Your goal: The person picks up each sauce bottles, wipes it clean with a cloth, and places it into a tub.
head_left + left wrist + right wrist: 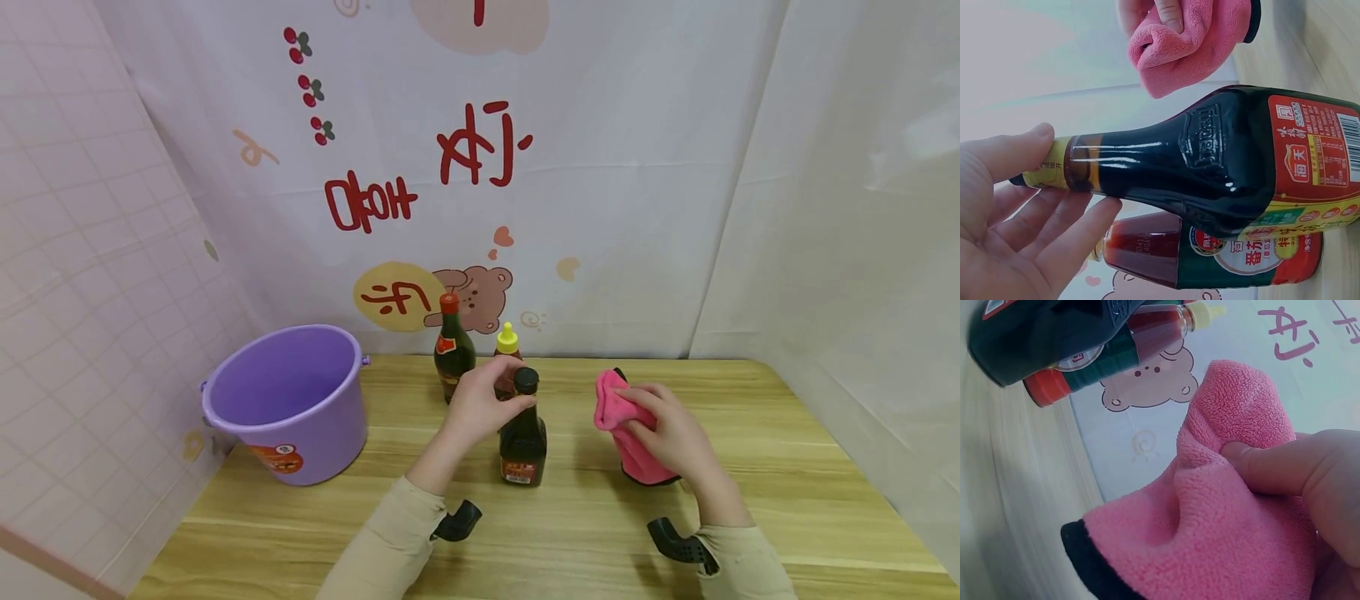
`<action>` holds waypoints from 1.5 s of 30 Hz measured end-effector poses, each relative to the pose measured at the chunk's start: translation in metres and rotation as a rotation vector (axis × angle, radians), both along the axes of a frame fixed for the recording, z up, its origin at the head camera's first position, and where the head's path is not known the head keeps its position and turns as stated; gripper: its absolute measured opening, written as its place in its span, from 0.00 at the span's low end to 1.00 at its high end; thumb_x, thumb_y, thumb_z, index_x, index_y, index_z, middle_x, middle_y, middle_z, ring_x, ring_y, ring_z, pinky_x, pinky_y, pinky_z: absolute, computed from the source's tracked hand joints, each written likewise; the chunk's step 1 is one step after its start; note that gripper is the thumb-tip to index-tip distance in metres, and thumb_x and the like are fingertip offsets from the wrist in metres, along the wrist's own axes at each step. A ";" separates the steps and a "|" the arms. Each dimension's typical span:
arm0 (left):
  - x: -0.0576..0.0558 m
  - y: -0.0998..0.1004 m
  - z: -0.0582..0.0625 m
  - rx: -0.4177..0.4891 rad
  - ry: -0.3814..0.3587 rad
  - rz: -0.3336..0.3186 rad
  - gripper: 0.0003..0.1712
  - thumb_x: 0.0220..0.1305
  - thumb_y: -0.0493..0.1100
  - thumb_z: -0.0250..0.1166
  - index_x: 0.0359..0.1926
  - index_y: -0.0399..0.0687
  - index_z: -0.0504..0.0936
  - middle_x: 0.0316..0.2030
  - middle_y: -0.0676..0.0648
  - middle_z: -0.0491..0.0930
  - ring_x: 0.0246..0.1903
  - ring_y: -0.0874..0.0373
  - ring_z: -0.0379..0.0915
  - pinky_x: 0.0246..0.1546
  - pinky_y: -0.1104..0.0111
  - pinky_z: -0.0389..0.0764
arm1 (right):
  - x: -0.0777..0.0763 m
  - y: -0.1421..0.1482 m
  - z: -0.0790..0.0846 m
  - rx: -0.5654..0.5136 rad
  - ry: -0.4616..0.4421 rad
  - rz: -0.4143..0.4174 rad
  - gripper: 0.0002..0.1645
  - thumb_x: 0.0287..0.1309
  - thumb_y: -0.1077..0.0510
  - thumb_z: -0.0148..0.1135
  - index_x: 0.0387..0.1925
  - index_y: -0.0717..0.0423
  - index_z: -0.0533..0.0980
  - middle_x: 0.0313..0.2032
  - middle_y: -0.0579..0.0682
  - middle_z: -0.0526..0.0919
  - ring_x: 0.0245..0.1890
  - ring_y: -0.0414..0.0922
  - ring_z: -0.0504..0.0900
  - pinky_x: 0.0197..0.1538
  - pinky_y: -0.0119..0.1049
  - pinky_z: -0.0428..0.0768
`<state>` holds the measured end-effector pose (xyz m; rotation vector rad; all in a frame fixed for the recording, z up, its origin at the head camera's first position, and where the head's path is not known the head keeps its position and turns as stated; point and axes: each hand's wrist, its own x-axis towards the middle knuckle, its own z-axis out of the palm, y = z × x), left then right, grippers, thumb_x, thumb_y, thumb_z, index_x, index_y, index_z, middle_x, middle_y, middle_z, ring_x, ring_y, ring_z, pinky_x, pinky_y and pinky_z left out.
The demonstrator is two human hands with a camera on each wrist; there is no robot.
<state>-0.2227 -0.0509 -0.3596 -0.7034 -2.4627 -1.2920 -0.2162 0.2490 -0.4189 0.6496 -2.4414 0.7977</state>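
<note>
My left hand [480, 398] grips the neck of a dark sauce bottle [522, 446], just below its black cap. The bottle stands upright on the table, its red and yellow label [1313, 147] facing the left wrist camera. Pinched between the thumb and fingers of my right hand [678, 435] is a folded pink cloth [613, 407] with a black edge, to the right of the bottle. Right behind the sauce bottle is a ketchup bottle [1147, 247] with a yellow nozzle, partly hidden by my left hand in the head view.
A dark green bottle [455, 354] with a red cap stands behind my left hand. On the left of the wooden table [585, 542] is a purple bucket [330, 442]. Printed white sheeting [615, 167] hangs behind the table and along both sides.
</note>
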 end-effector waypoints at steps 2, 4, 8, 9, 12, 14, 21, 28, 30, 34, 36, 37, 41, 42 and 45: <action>0.000 0.000 0.000 -0.004 0.007 0.007 0.20 0.54 0.39 0.77 0.47 0.45 0.81 0.36 0.50 0.83 0.38 0.51 0.81 0.43 0.54 0.81 | 0.001 0.000 0.001 0.002 0.000 -0.007 0.28 0.45 0.74 0.74 0.52 0.62 0.80 0.48 0.60 0.78 0.45 0.59 0.81 0.44 0.56 0.80; 0.000 -0.001 -0.001 -0.004 0.024 0.013 0.20 0.53 0.38 0.77 0.47 0.45 0.81 0.36 0.50 0.83 0.37 0.52 0.81 0.43 0.55 0.81 | 0.002 0.000 0.003 0.002 -0.001 -0.015 0.28 0.46 0.74 0.73 0.52 0.61 0.80 0.48 0.60 0.78 0.45 0.58 0.81 0.43 0.56 0.80; 0.001 -0.006 -0.004 0.013 0.072 0.030 0.20 0.52 0.38 0.78 0.46 0.45 0.82 0.35 0.50 0.83 0.35 0.52 0.81 0.40 0.59 0.81 | 0.004 -0.001 0.006 -0.009 -0.004 -0.027 0.28 0.46 0.73 0.73 0.52 0.61 0.81 0.48 0.60 0.79 0.45 0.59 0.80 0.42 0.56 0.79; 0.001 -0.007 -0.005 0.022 0.079 0.035 0.20 0.51 0.38 0.78 0.46 0.46 0.82 0.34 0.51 0.83 0.35 0.53 0.81 0.39 0.60 0.81 | 0.004 -0.001 0.006 -0.010 -0.003 -0.028 0.28 0.46 0.73 0.73 0.52 0.61 0.81 0.48 0.60 0.79 0.45 0.59 0.80 0.42 0.56 0.79; 0.004 -0.014 -0.006 0.045 0.089 0.041 0.20 0.50 0.38 0.79 0.45 0.47 0.83 0.34 0.53 0.83 0.34 0.56 0.80 0.37 0.64 0.79 | 0.005 0.000 0.006 -0.009 0.000 -0.029 0.28 0.46 0.74 0.73 0.52 0.61 0.80 0.48 0.60 0.79 0.45 0.59 0.80 0.42 0.56 0.79; 0.005 -0.018 -0.006 0.062 0.083 0.036 0.20 0.50 0.38 0.79 0.45 0.48 0.84 0.34 0.54 0.83 0.34 0.59 0.80 0.37 0.64 0.80 | 0.004 0.001 0.005 -0.006 0.002 -0.030 0.28 0.45 0.74 0.73 0.52 0.62 0.80 0.48 0.60 0.79 0.45 0.59 0.80 0.42 0.56 0.79; 0.010 -0.039 0.004 0.082 0.087 0.041 0.21 0.51 0.37 0.78 0.47 0.46 0.84 0.36 0.52 0.84 0.33 0.59 0.80 0.37 0.58 0.83 | 0.003 0.003 0.003 -0.013 -0.011 -0.028 0.29 0.46 0.74 0.73 0.53 0.63 0.79 0.48 0.61 0.78 0.45 0.60 0.80 0.44 0.57 0.79; 0.016 -0.065 0.032 0.093 0.112 0.092 0.20 0.50 0.35 0.78 0.46 0.43 0.84 0.32 0.50 0.84 0.31 0.55 0.81 0.34 0.58 0.81 | 0.003 0.003 0.003 -0.014 -0.014 -0.024 0.30 0.45 0.74 0.73 0.54 0.62 0.79 0.48 0.61 0.78 0.45 0.60 0.80 0.44 0.58 0.79; 0.019 -0.073 0.043 0.087 0.135 0.111 0.21 0.49 0.35 0.78 0.47 0.42 0.84 0.32 0.49 0.84 0.32 0.54 0.81 0.35 0.57 0.80 | 0.003 0.003 0.003 -0.014 -0.015 -0.024 0.30 0.45 0.74 0.73 0.54 0.62 0.79 0.48 0.61 0.78 0.45 0.60 0.80 0.44 0.58 0.79; 0.021 -0.088 0.065 0.084 0.192 0.153 0.22 0.49 0.36 0.78 0.47 0.42 0.85 0.34 0.47 0.85 0.33 0.53 0.82 0.36 0.58 0.80 | 0.003 0.003 0.003 -0.013 -0.016 -0.024 0.30 0.46 0.74 0.73 0.54 0.62 0.79 0.48 0.61 0.78 0.45 0.60 0.80 0.44 0.57 0.79; 0.021 -0.096 0.076 0.083 0.220 0.175 0.22 0.49 0.36 0.78 0.47 0.42 0.85 0.35 0.46 0.85 0.33 0.53 0.83 0.35 0.60 0.80 | 0.003 0.003 0.003 -0.010 -0.014 -0.025 0.30 0.46 0.74 0.73 0.54 0.62 0.80 0.48 0.61 0.78 0.45 0.60 0.80 0.44 0.57 0.79; 0.021 -0.100 0.082 0.083 0.234 0.183 0.21 0.49 0.35 0.78 0.47 0.41 0.85 0.35 0.46 0.85 0.33 0.52 0.83 0.35 0.60 0.80 | 0.003 0.003 0.003 -0.009 -0.012 -0.025 0.30 0.46 0.74 0.73 0.54 0.62 0.80 0.48 0.61 0.78 0.45 0.60 0.80 0.44 0.57 0.79; 0.023 -0.115 0.105 0.077 0.249 0.242 0.21 0.51 0.36 0.77 0.48 0.39 0.84 0.35 0.43 0.85 0.34 0.50 0.82 0.38 0.60 0.76 | 0.004 0.002 0.003 -0.004 -0.004 -0.024 0.29 0.45 0.73 0.73 0.53 0.63 0.80 0.48 0.60 0.78 0.45 0.59 0.80 0.43 0.57 0.79; 0.023 -0.119 0.111 0.078 0.244 0.256 0.21 0.52 0.36 0.76 0.48 0.39 0.84 0.35 0.42 0.85 0.34 0.50 0.81 0.38 0.60 0.74 | 0.004 0.002 0.003 -0.004 -0.002 -0.022 0.29 0.45 0.73 0.73 0.53 0.63 0.80 0.48 0.60 0.78 0.45 0.59 0.80 0.43 0.56 0.79; 0.025 -0.129 0.128 0.086 0.228 0.293 0.20 0.55 0.37 0.75 0.49 0.37 0.83 0.35 0.41 0.84 0.35 0.52 0.79 0.38 0.61 0.71 | 0.004 0.002 0.003 -0.007 -0.001 -0.022 0.29 0.45 0.73 0.73 0.53 0.63 0.80 0.48 0.60 0.78 0.45 0.59 0.80 0.43 0.56 0.79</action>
